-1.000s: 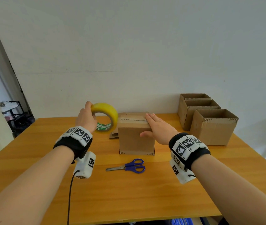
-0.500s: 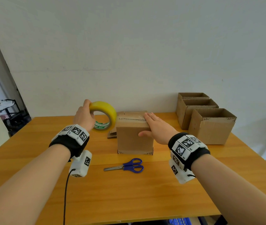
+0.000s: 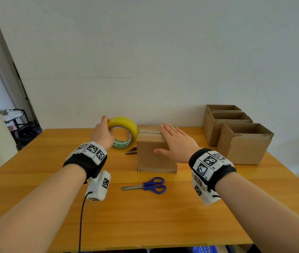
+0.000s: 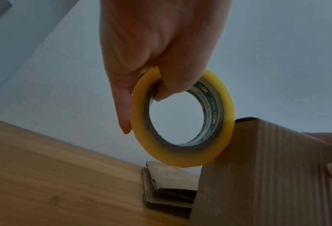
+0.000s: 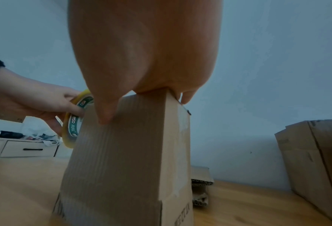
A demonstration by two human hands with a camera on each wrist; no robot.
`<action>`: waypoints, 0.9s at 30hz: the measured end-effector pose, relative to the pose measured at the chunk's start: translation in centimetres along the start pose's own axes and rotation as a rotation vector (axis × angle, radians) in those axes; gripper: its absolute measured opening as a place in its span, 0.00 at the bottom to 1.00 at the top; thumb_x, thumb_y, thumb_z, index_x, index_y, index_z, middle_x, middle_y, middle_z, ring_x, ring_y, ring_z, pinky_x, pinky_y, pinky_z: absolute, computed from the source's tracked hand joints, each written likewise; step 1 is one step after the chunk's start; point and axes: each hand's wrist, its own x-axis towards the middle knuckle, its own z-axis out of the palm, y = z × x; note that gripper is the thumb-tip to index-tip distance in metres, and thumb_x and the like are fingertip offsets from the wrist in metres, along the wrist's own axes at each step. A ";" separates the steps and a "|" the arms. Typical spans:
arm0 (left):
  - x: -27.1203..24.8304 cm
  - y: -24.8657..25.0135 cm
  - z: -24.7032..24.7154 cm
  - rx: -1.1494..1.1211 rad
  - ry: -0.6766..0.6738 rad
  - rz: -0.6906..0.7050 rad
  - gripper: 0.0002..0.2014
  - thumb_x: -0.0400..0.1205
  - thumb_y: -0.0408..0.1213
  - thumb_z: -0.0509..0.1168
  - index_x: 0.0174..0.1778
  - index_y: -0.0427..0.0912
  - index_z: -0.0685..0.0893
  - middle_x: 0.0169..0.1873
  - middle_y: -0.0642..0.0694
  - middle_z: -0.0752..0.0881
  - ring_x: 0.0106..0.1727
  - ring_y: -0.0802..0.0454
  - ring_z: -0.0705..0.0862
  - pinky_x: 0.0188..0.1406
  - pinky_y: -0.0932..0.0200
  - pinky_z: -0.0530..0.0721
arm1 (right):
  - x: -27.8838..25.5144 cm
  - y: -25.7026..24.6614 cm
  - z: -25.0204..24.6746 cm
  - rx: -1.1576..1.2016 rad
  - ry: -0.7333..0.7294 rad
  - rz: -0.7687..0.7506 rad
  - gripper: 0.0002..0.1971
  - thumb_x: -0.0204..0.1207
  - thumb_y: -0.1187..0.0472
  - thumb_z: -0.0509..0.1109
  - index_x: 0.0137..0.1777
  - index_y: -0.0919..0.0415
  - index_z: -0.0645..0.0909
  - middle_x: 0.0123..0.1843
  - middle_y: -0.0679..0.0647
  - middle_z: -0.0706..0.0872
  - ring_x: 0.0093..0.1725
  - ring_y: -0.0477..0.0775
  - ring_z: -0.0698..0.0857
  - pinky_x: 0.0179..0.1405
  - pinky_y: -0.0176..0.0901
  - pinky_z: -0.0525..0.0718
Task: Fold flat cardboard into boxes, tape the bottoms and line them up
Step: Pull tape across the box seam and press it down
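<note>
A folded cardboard box (image 3: 154, 154) stands upside down in the middle of the table (image 3: 145, 216), its taped bottom facing up. My right hand (image 3: 177, 143) lies flat on its top right edge, fingers straight, thumb on the near face (image 5: 105, 113). My left hand (image 3: 103, 134) grips a yellow tape roll (image 3: 125, 132) upright against the box's upper left edge, thumb through the core (image 4: 165, 90), and the roll (image 4: 182, 119) touches the box wall (image 4: 267, 175). Flat cardboard pieces (image 4: 171, 195) lie behind the box.
Blue-handled scissors (image 3: 146, 186) lie on the table in front of the box. Three open-topped finished boxes (image 3: 243, 141) stand in a row at the back right. A white wall runs along the table's far edge; a doorway and shelf are at the left.
The tape roll in my left hand has moved slightly right, up against the box's top left edge. My right hand stays flat on the box.
</note>
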 end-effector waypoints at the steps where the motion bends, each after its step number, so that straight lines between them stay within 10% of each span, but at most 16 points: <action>1: 0.0 -0.1 -0.1 -0.009 -0.002 -0.004 0.09 0.85 0.29 0.56 0.61 0.37 0.69 0.36 0.38 0.79 0.31 0.42 0.78 0.24 0.55 0.70 | 0.1 -0.1 0.0 0.008 -0.007 0.011 0.45 0.79 0.33 0.54 0.85 0.60 0.40 0.86 0.55 0.44 0.85 0.52 0.45 0.82 0.45 0.45; 11: -0.6 -0.2 0.0 -0.026 -0.030 -0.029 0.09 0.85 0.29 0.57 0.60 0.37 0.68 0.30 0.44 0.75 0.29 0.44 0.77 0.25 0.53 0.70 | 1.2 -1.7 -0.3 -0.052 -0.044 0.130 0.49 0.76 0.29 0.54 0.84 0.67 0.46 0.85 0.62 0.52 0.84 0.58 0.52 0.83 0.51 0.50; 27: -0.6 0.0 -1.1 -0.173 -0.140 0.020 0.11 0.82 0.32 0.63 0.58 0.38 0.71 0.37 0.45 0.77 0.35 0.46 0.78 0.28 0.57 0.72 | 2.3 -4.3 0.7 0.003 0.071 -0.089 0.40 0.82 0.36 0.51 0.85 0.61 0.46 0.86 0.55 0.51 0.85 0.52 0.51 0.82 0.46 0.47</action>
